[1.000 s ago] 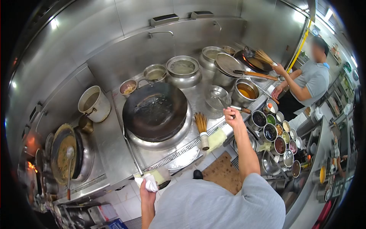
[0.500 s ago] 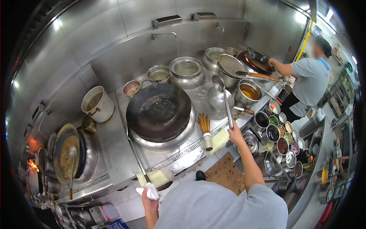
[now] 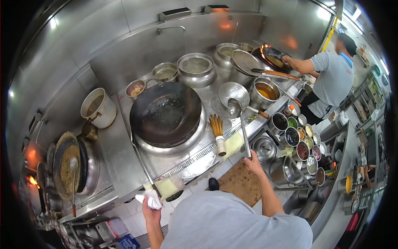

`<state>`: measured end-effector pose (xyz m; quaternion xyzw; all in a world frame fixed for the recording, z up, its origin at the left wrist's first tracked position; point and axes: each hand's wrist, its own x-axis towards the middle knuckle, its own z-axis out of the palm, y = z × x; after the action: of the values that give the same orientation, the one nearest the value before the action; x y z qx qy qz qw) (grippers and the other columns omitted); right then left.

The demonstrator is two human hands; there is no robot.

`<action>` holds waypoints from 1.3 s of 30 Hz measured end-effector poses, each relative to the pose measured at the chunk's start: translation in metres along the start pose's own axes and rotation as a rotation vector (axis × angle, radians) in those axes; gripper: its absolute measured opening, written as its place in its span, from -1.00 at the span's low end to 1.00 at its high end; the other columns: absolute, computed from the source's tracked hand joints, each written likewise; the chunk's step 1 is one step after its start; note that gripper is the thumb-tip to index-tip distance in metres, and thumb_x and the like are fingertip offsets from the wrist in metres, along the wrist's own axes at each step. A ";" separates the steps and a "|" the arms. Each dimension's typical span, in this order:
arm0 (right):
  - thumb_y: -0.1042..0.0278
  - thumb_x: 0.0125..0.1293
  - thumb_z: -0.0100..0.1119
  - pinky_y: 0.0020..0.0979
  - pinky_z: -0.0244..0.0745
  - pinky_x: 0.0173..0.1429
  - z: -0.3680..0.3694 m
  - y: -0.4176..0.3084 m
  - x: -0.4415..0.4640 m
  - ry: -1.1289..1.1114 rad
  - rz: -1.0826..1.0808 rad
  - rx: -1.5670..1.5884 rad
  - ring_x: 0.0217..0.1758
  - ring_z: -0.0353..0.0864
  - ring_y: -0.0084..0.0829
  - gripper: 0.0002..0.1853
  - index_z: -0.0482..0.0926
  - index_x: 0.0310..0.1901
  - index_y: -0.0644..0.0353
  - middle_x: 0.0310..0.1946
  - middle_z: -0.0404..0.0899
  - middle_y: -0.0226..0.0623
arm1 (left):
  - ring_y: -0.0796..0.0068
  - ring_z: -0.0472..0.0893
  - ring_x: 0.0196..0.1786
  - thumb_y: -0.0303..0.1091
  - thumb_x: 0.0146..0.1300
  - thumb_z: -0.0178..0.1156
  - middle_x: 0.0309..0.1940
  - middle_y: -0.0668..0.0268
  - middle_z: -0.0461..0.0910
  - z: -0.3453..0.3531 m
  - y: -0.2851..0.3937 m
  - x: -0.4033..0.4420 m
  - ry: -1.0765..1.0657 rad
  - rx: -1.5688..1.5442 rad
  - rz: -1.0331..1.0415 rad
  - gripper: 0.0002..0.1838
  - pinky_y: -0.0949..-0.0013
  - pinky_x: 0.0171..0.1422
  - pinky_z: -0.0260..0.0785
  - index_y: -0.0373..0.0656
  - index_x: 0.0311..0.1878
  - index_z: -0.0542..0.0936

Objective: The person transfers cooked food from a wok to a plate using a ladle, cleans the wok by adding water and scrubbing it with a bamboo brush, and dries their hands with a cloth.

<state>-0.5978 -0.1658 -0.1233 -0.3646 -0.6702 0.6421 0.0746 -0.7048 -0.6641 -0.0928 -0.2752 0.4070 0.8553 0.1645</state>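
Gripping ladle [image 3: 234, 109], right hand [image 3: 254, 164] pulled back | left hand [image 3: 152, 213] still closed round white cloth [image 3: 151, 201]

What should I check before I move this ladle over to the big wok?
1. Ladle gripped: ok, right hand holds its handle.
2. Ladle over wok: not ok, its bowl is off to the right, by the strainer.
3. Bowl free of strainer: cannot tell, they overlap in this view.
4. Cloth ready: ok, in the left hand.
5. Brush out of the wok: ok, it lies at the counter's front edge.
6. Flame under wok: cannot tell, hidden.
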 end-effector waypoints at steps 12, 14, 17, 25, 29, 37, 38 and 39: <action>0.49 0.37 -0.02 -0.49 0.04 -0.70 0.014 -0.045 -0.010 -0.151 0.057 0.205 -0.76 0.14 -0.64 -0.32 -0.02 0.48 0.10 -0.64 0.24 -0.47 | 0.21 0.65 -0.26 -0.03 0.39 0.05 -0.21 0.22 0.62 -0.008 -0.021 0.001 -0.035 -0.009 -0.085 -0.61 0.13 -0.39 0.51 -0.10 0.11 0.46; 0.44 0.34 0.04 -0.40 0.28 -0.57 0.025 -0.042 0.008 -0.199 0.029 0.163 -0.66 0.34 -0.51 -0.32 0.05 0.46 0.16 -0.58 0.39 -0.35 | 0.21 0.65 -0.26 -0.04 0.39 0.05 -0.21 0.22 0.62 -0.006 -0.020 0.002 -0.043 -0.008 -0.096 -0.61 0.12 -0.39 0.51 -0.10 0.11 0.46; 0.38 0.29 0.14 -0.33 0.48 -0.27 0.053 -0.033 0.045 0.160 -0.423 -0.434 -0.45 0.55 -0.37 -0.34 0.18 0.42 0.11 -0.41 0.54 -0.25 | 0.20 0.65 -0.26 -0.04 0.39 0.05 -0.21 0.21 0.62 -0.004 -0.014 0.001 -0.045 -0.029 -0.082 -0.62 0.11 -0.37 0.51 -0.10 0.11 0.46; 0.38 0.40 0.03 -0.49 0.12 -0.71 0.111 -0.178 0.202 -0.302 -0.126 0.311 -0.72 0.23 -0.62 -0.62 0.25 0.21 0.07 -0.57 0.34 -0.47 | 0.21 0.64 -0.24 -0.06 0.39 0.03 -0.16 0.23 0.63 -0.020 -0.006 -0.021 0.082 -0.163 0.107 -0.61 0.13 -0.32 0.48 -0.08 0.14 0.45; 0.37 0.34 0.05 -0.44 0.17 -0.71 0.151 -0.221 0.308 -0.245 -0.154 0.183 -0.70 0.30 -0.55 -0.61 0.28 0.18 0.10 -0.55 0.38 -0.41 | 0.20 0.63 -0.21 -0.06 0.37 0.04 -0.13 0.24 0.62 -0.052 -0.023 -0.041 0.138 -0.242 0.229 -0.59 0.14 -0.32 0.47 -0.07 0.18 0.43; 0.42 0.38 -0.08 -0.57 0.04 -0.71 0.176 -0.270 0.454 -0.445 0.266 0.641 -0.74 0.20 -0.65 -0.79 0.33 -0.46 0.06 -0.72 0.23 -0.55 | 0.12 0.62 -0.13 -0.09 0.36 0.01 -0.02 0.25 0.58 -0.005 -0.048 -0.077 0.232 -0.341 0.182 -0.58 0.13 -0.30 0.49 -0.04 0.20 0.42; 0.40 0.40 -0.10 -0.56 0.04 -0.70 0.177 -0.266 0.442 -0.561 0.270 0.755 -0.74 0.20 -0.64 -0.82 0.33 -0.42 0.09 -0.73 0.21 -0.56 | 0.12 0.62 -0.12 -0.06 0.39 -0.01 -0.02 0.24 0.58 -0.002 -0.051 -0.066 0.206 -0.270 0.146 -0.56 0.13 -0.27 0.51 -0.04 0.23 0.41; 0.39 0.42 -0.12 -0.54 0.04 -0.70 0.175 -0.260 0.431 -0.668 0.272 0.873 -0.74 0.20 -0.63 -0.83 0.32 -0.38 0.13 -0.73 0.19 -0.56 | 0.12 0.62 -0.11 -0.02 0.42 -0.03 -0.01 0.24 0.59 0.004 -0.054 -0.050 0.174 -0.195 0.104 -0.55 0.13 -0.23 0.53 -0.05 0.25 0.39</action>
<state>-1.1113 -0.0312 -0.0725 -0.1601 -0.2769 0.9440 -0.0810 -0.6388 -0.6310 -0.0933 -0.3415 0.3481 0.8712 0.0567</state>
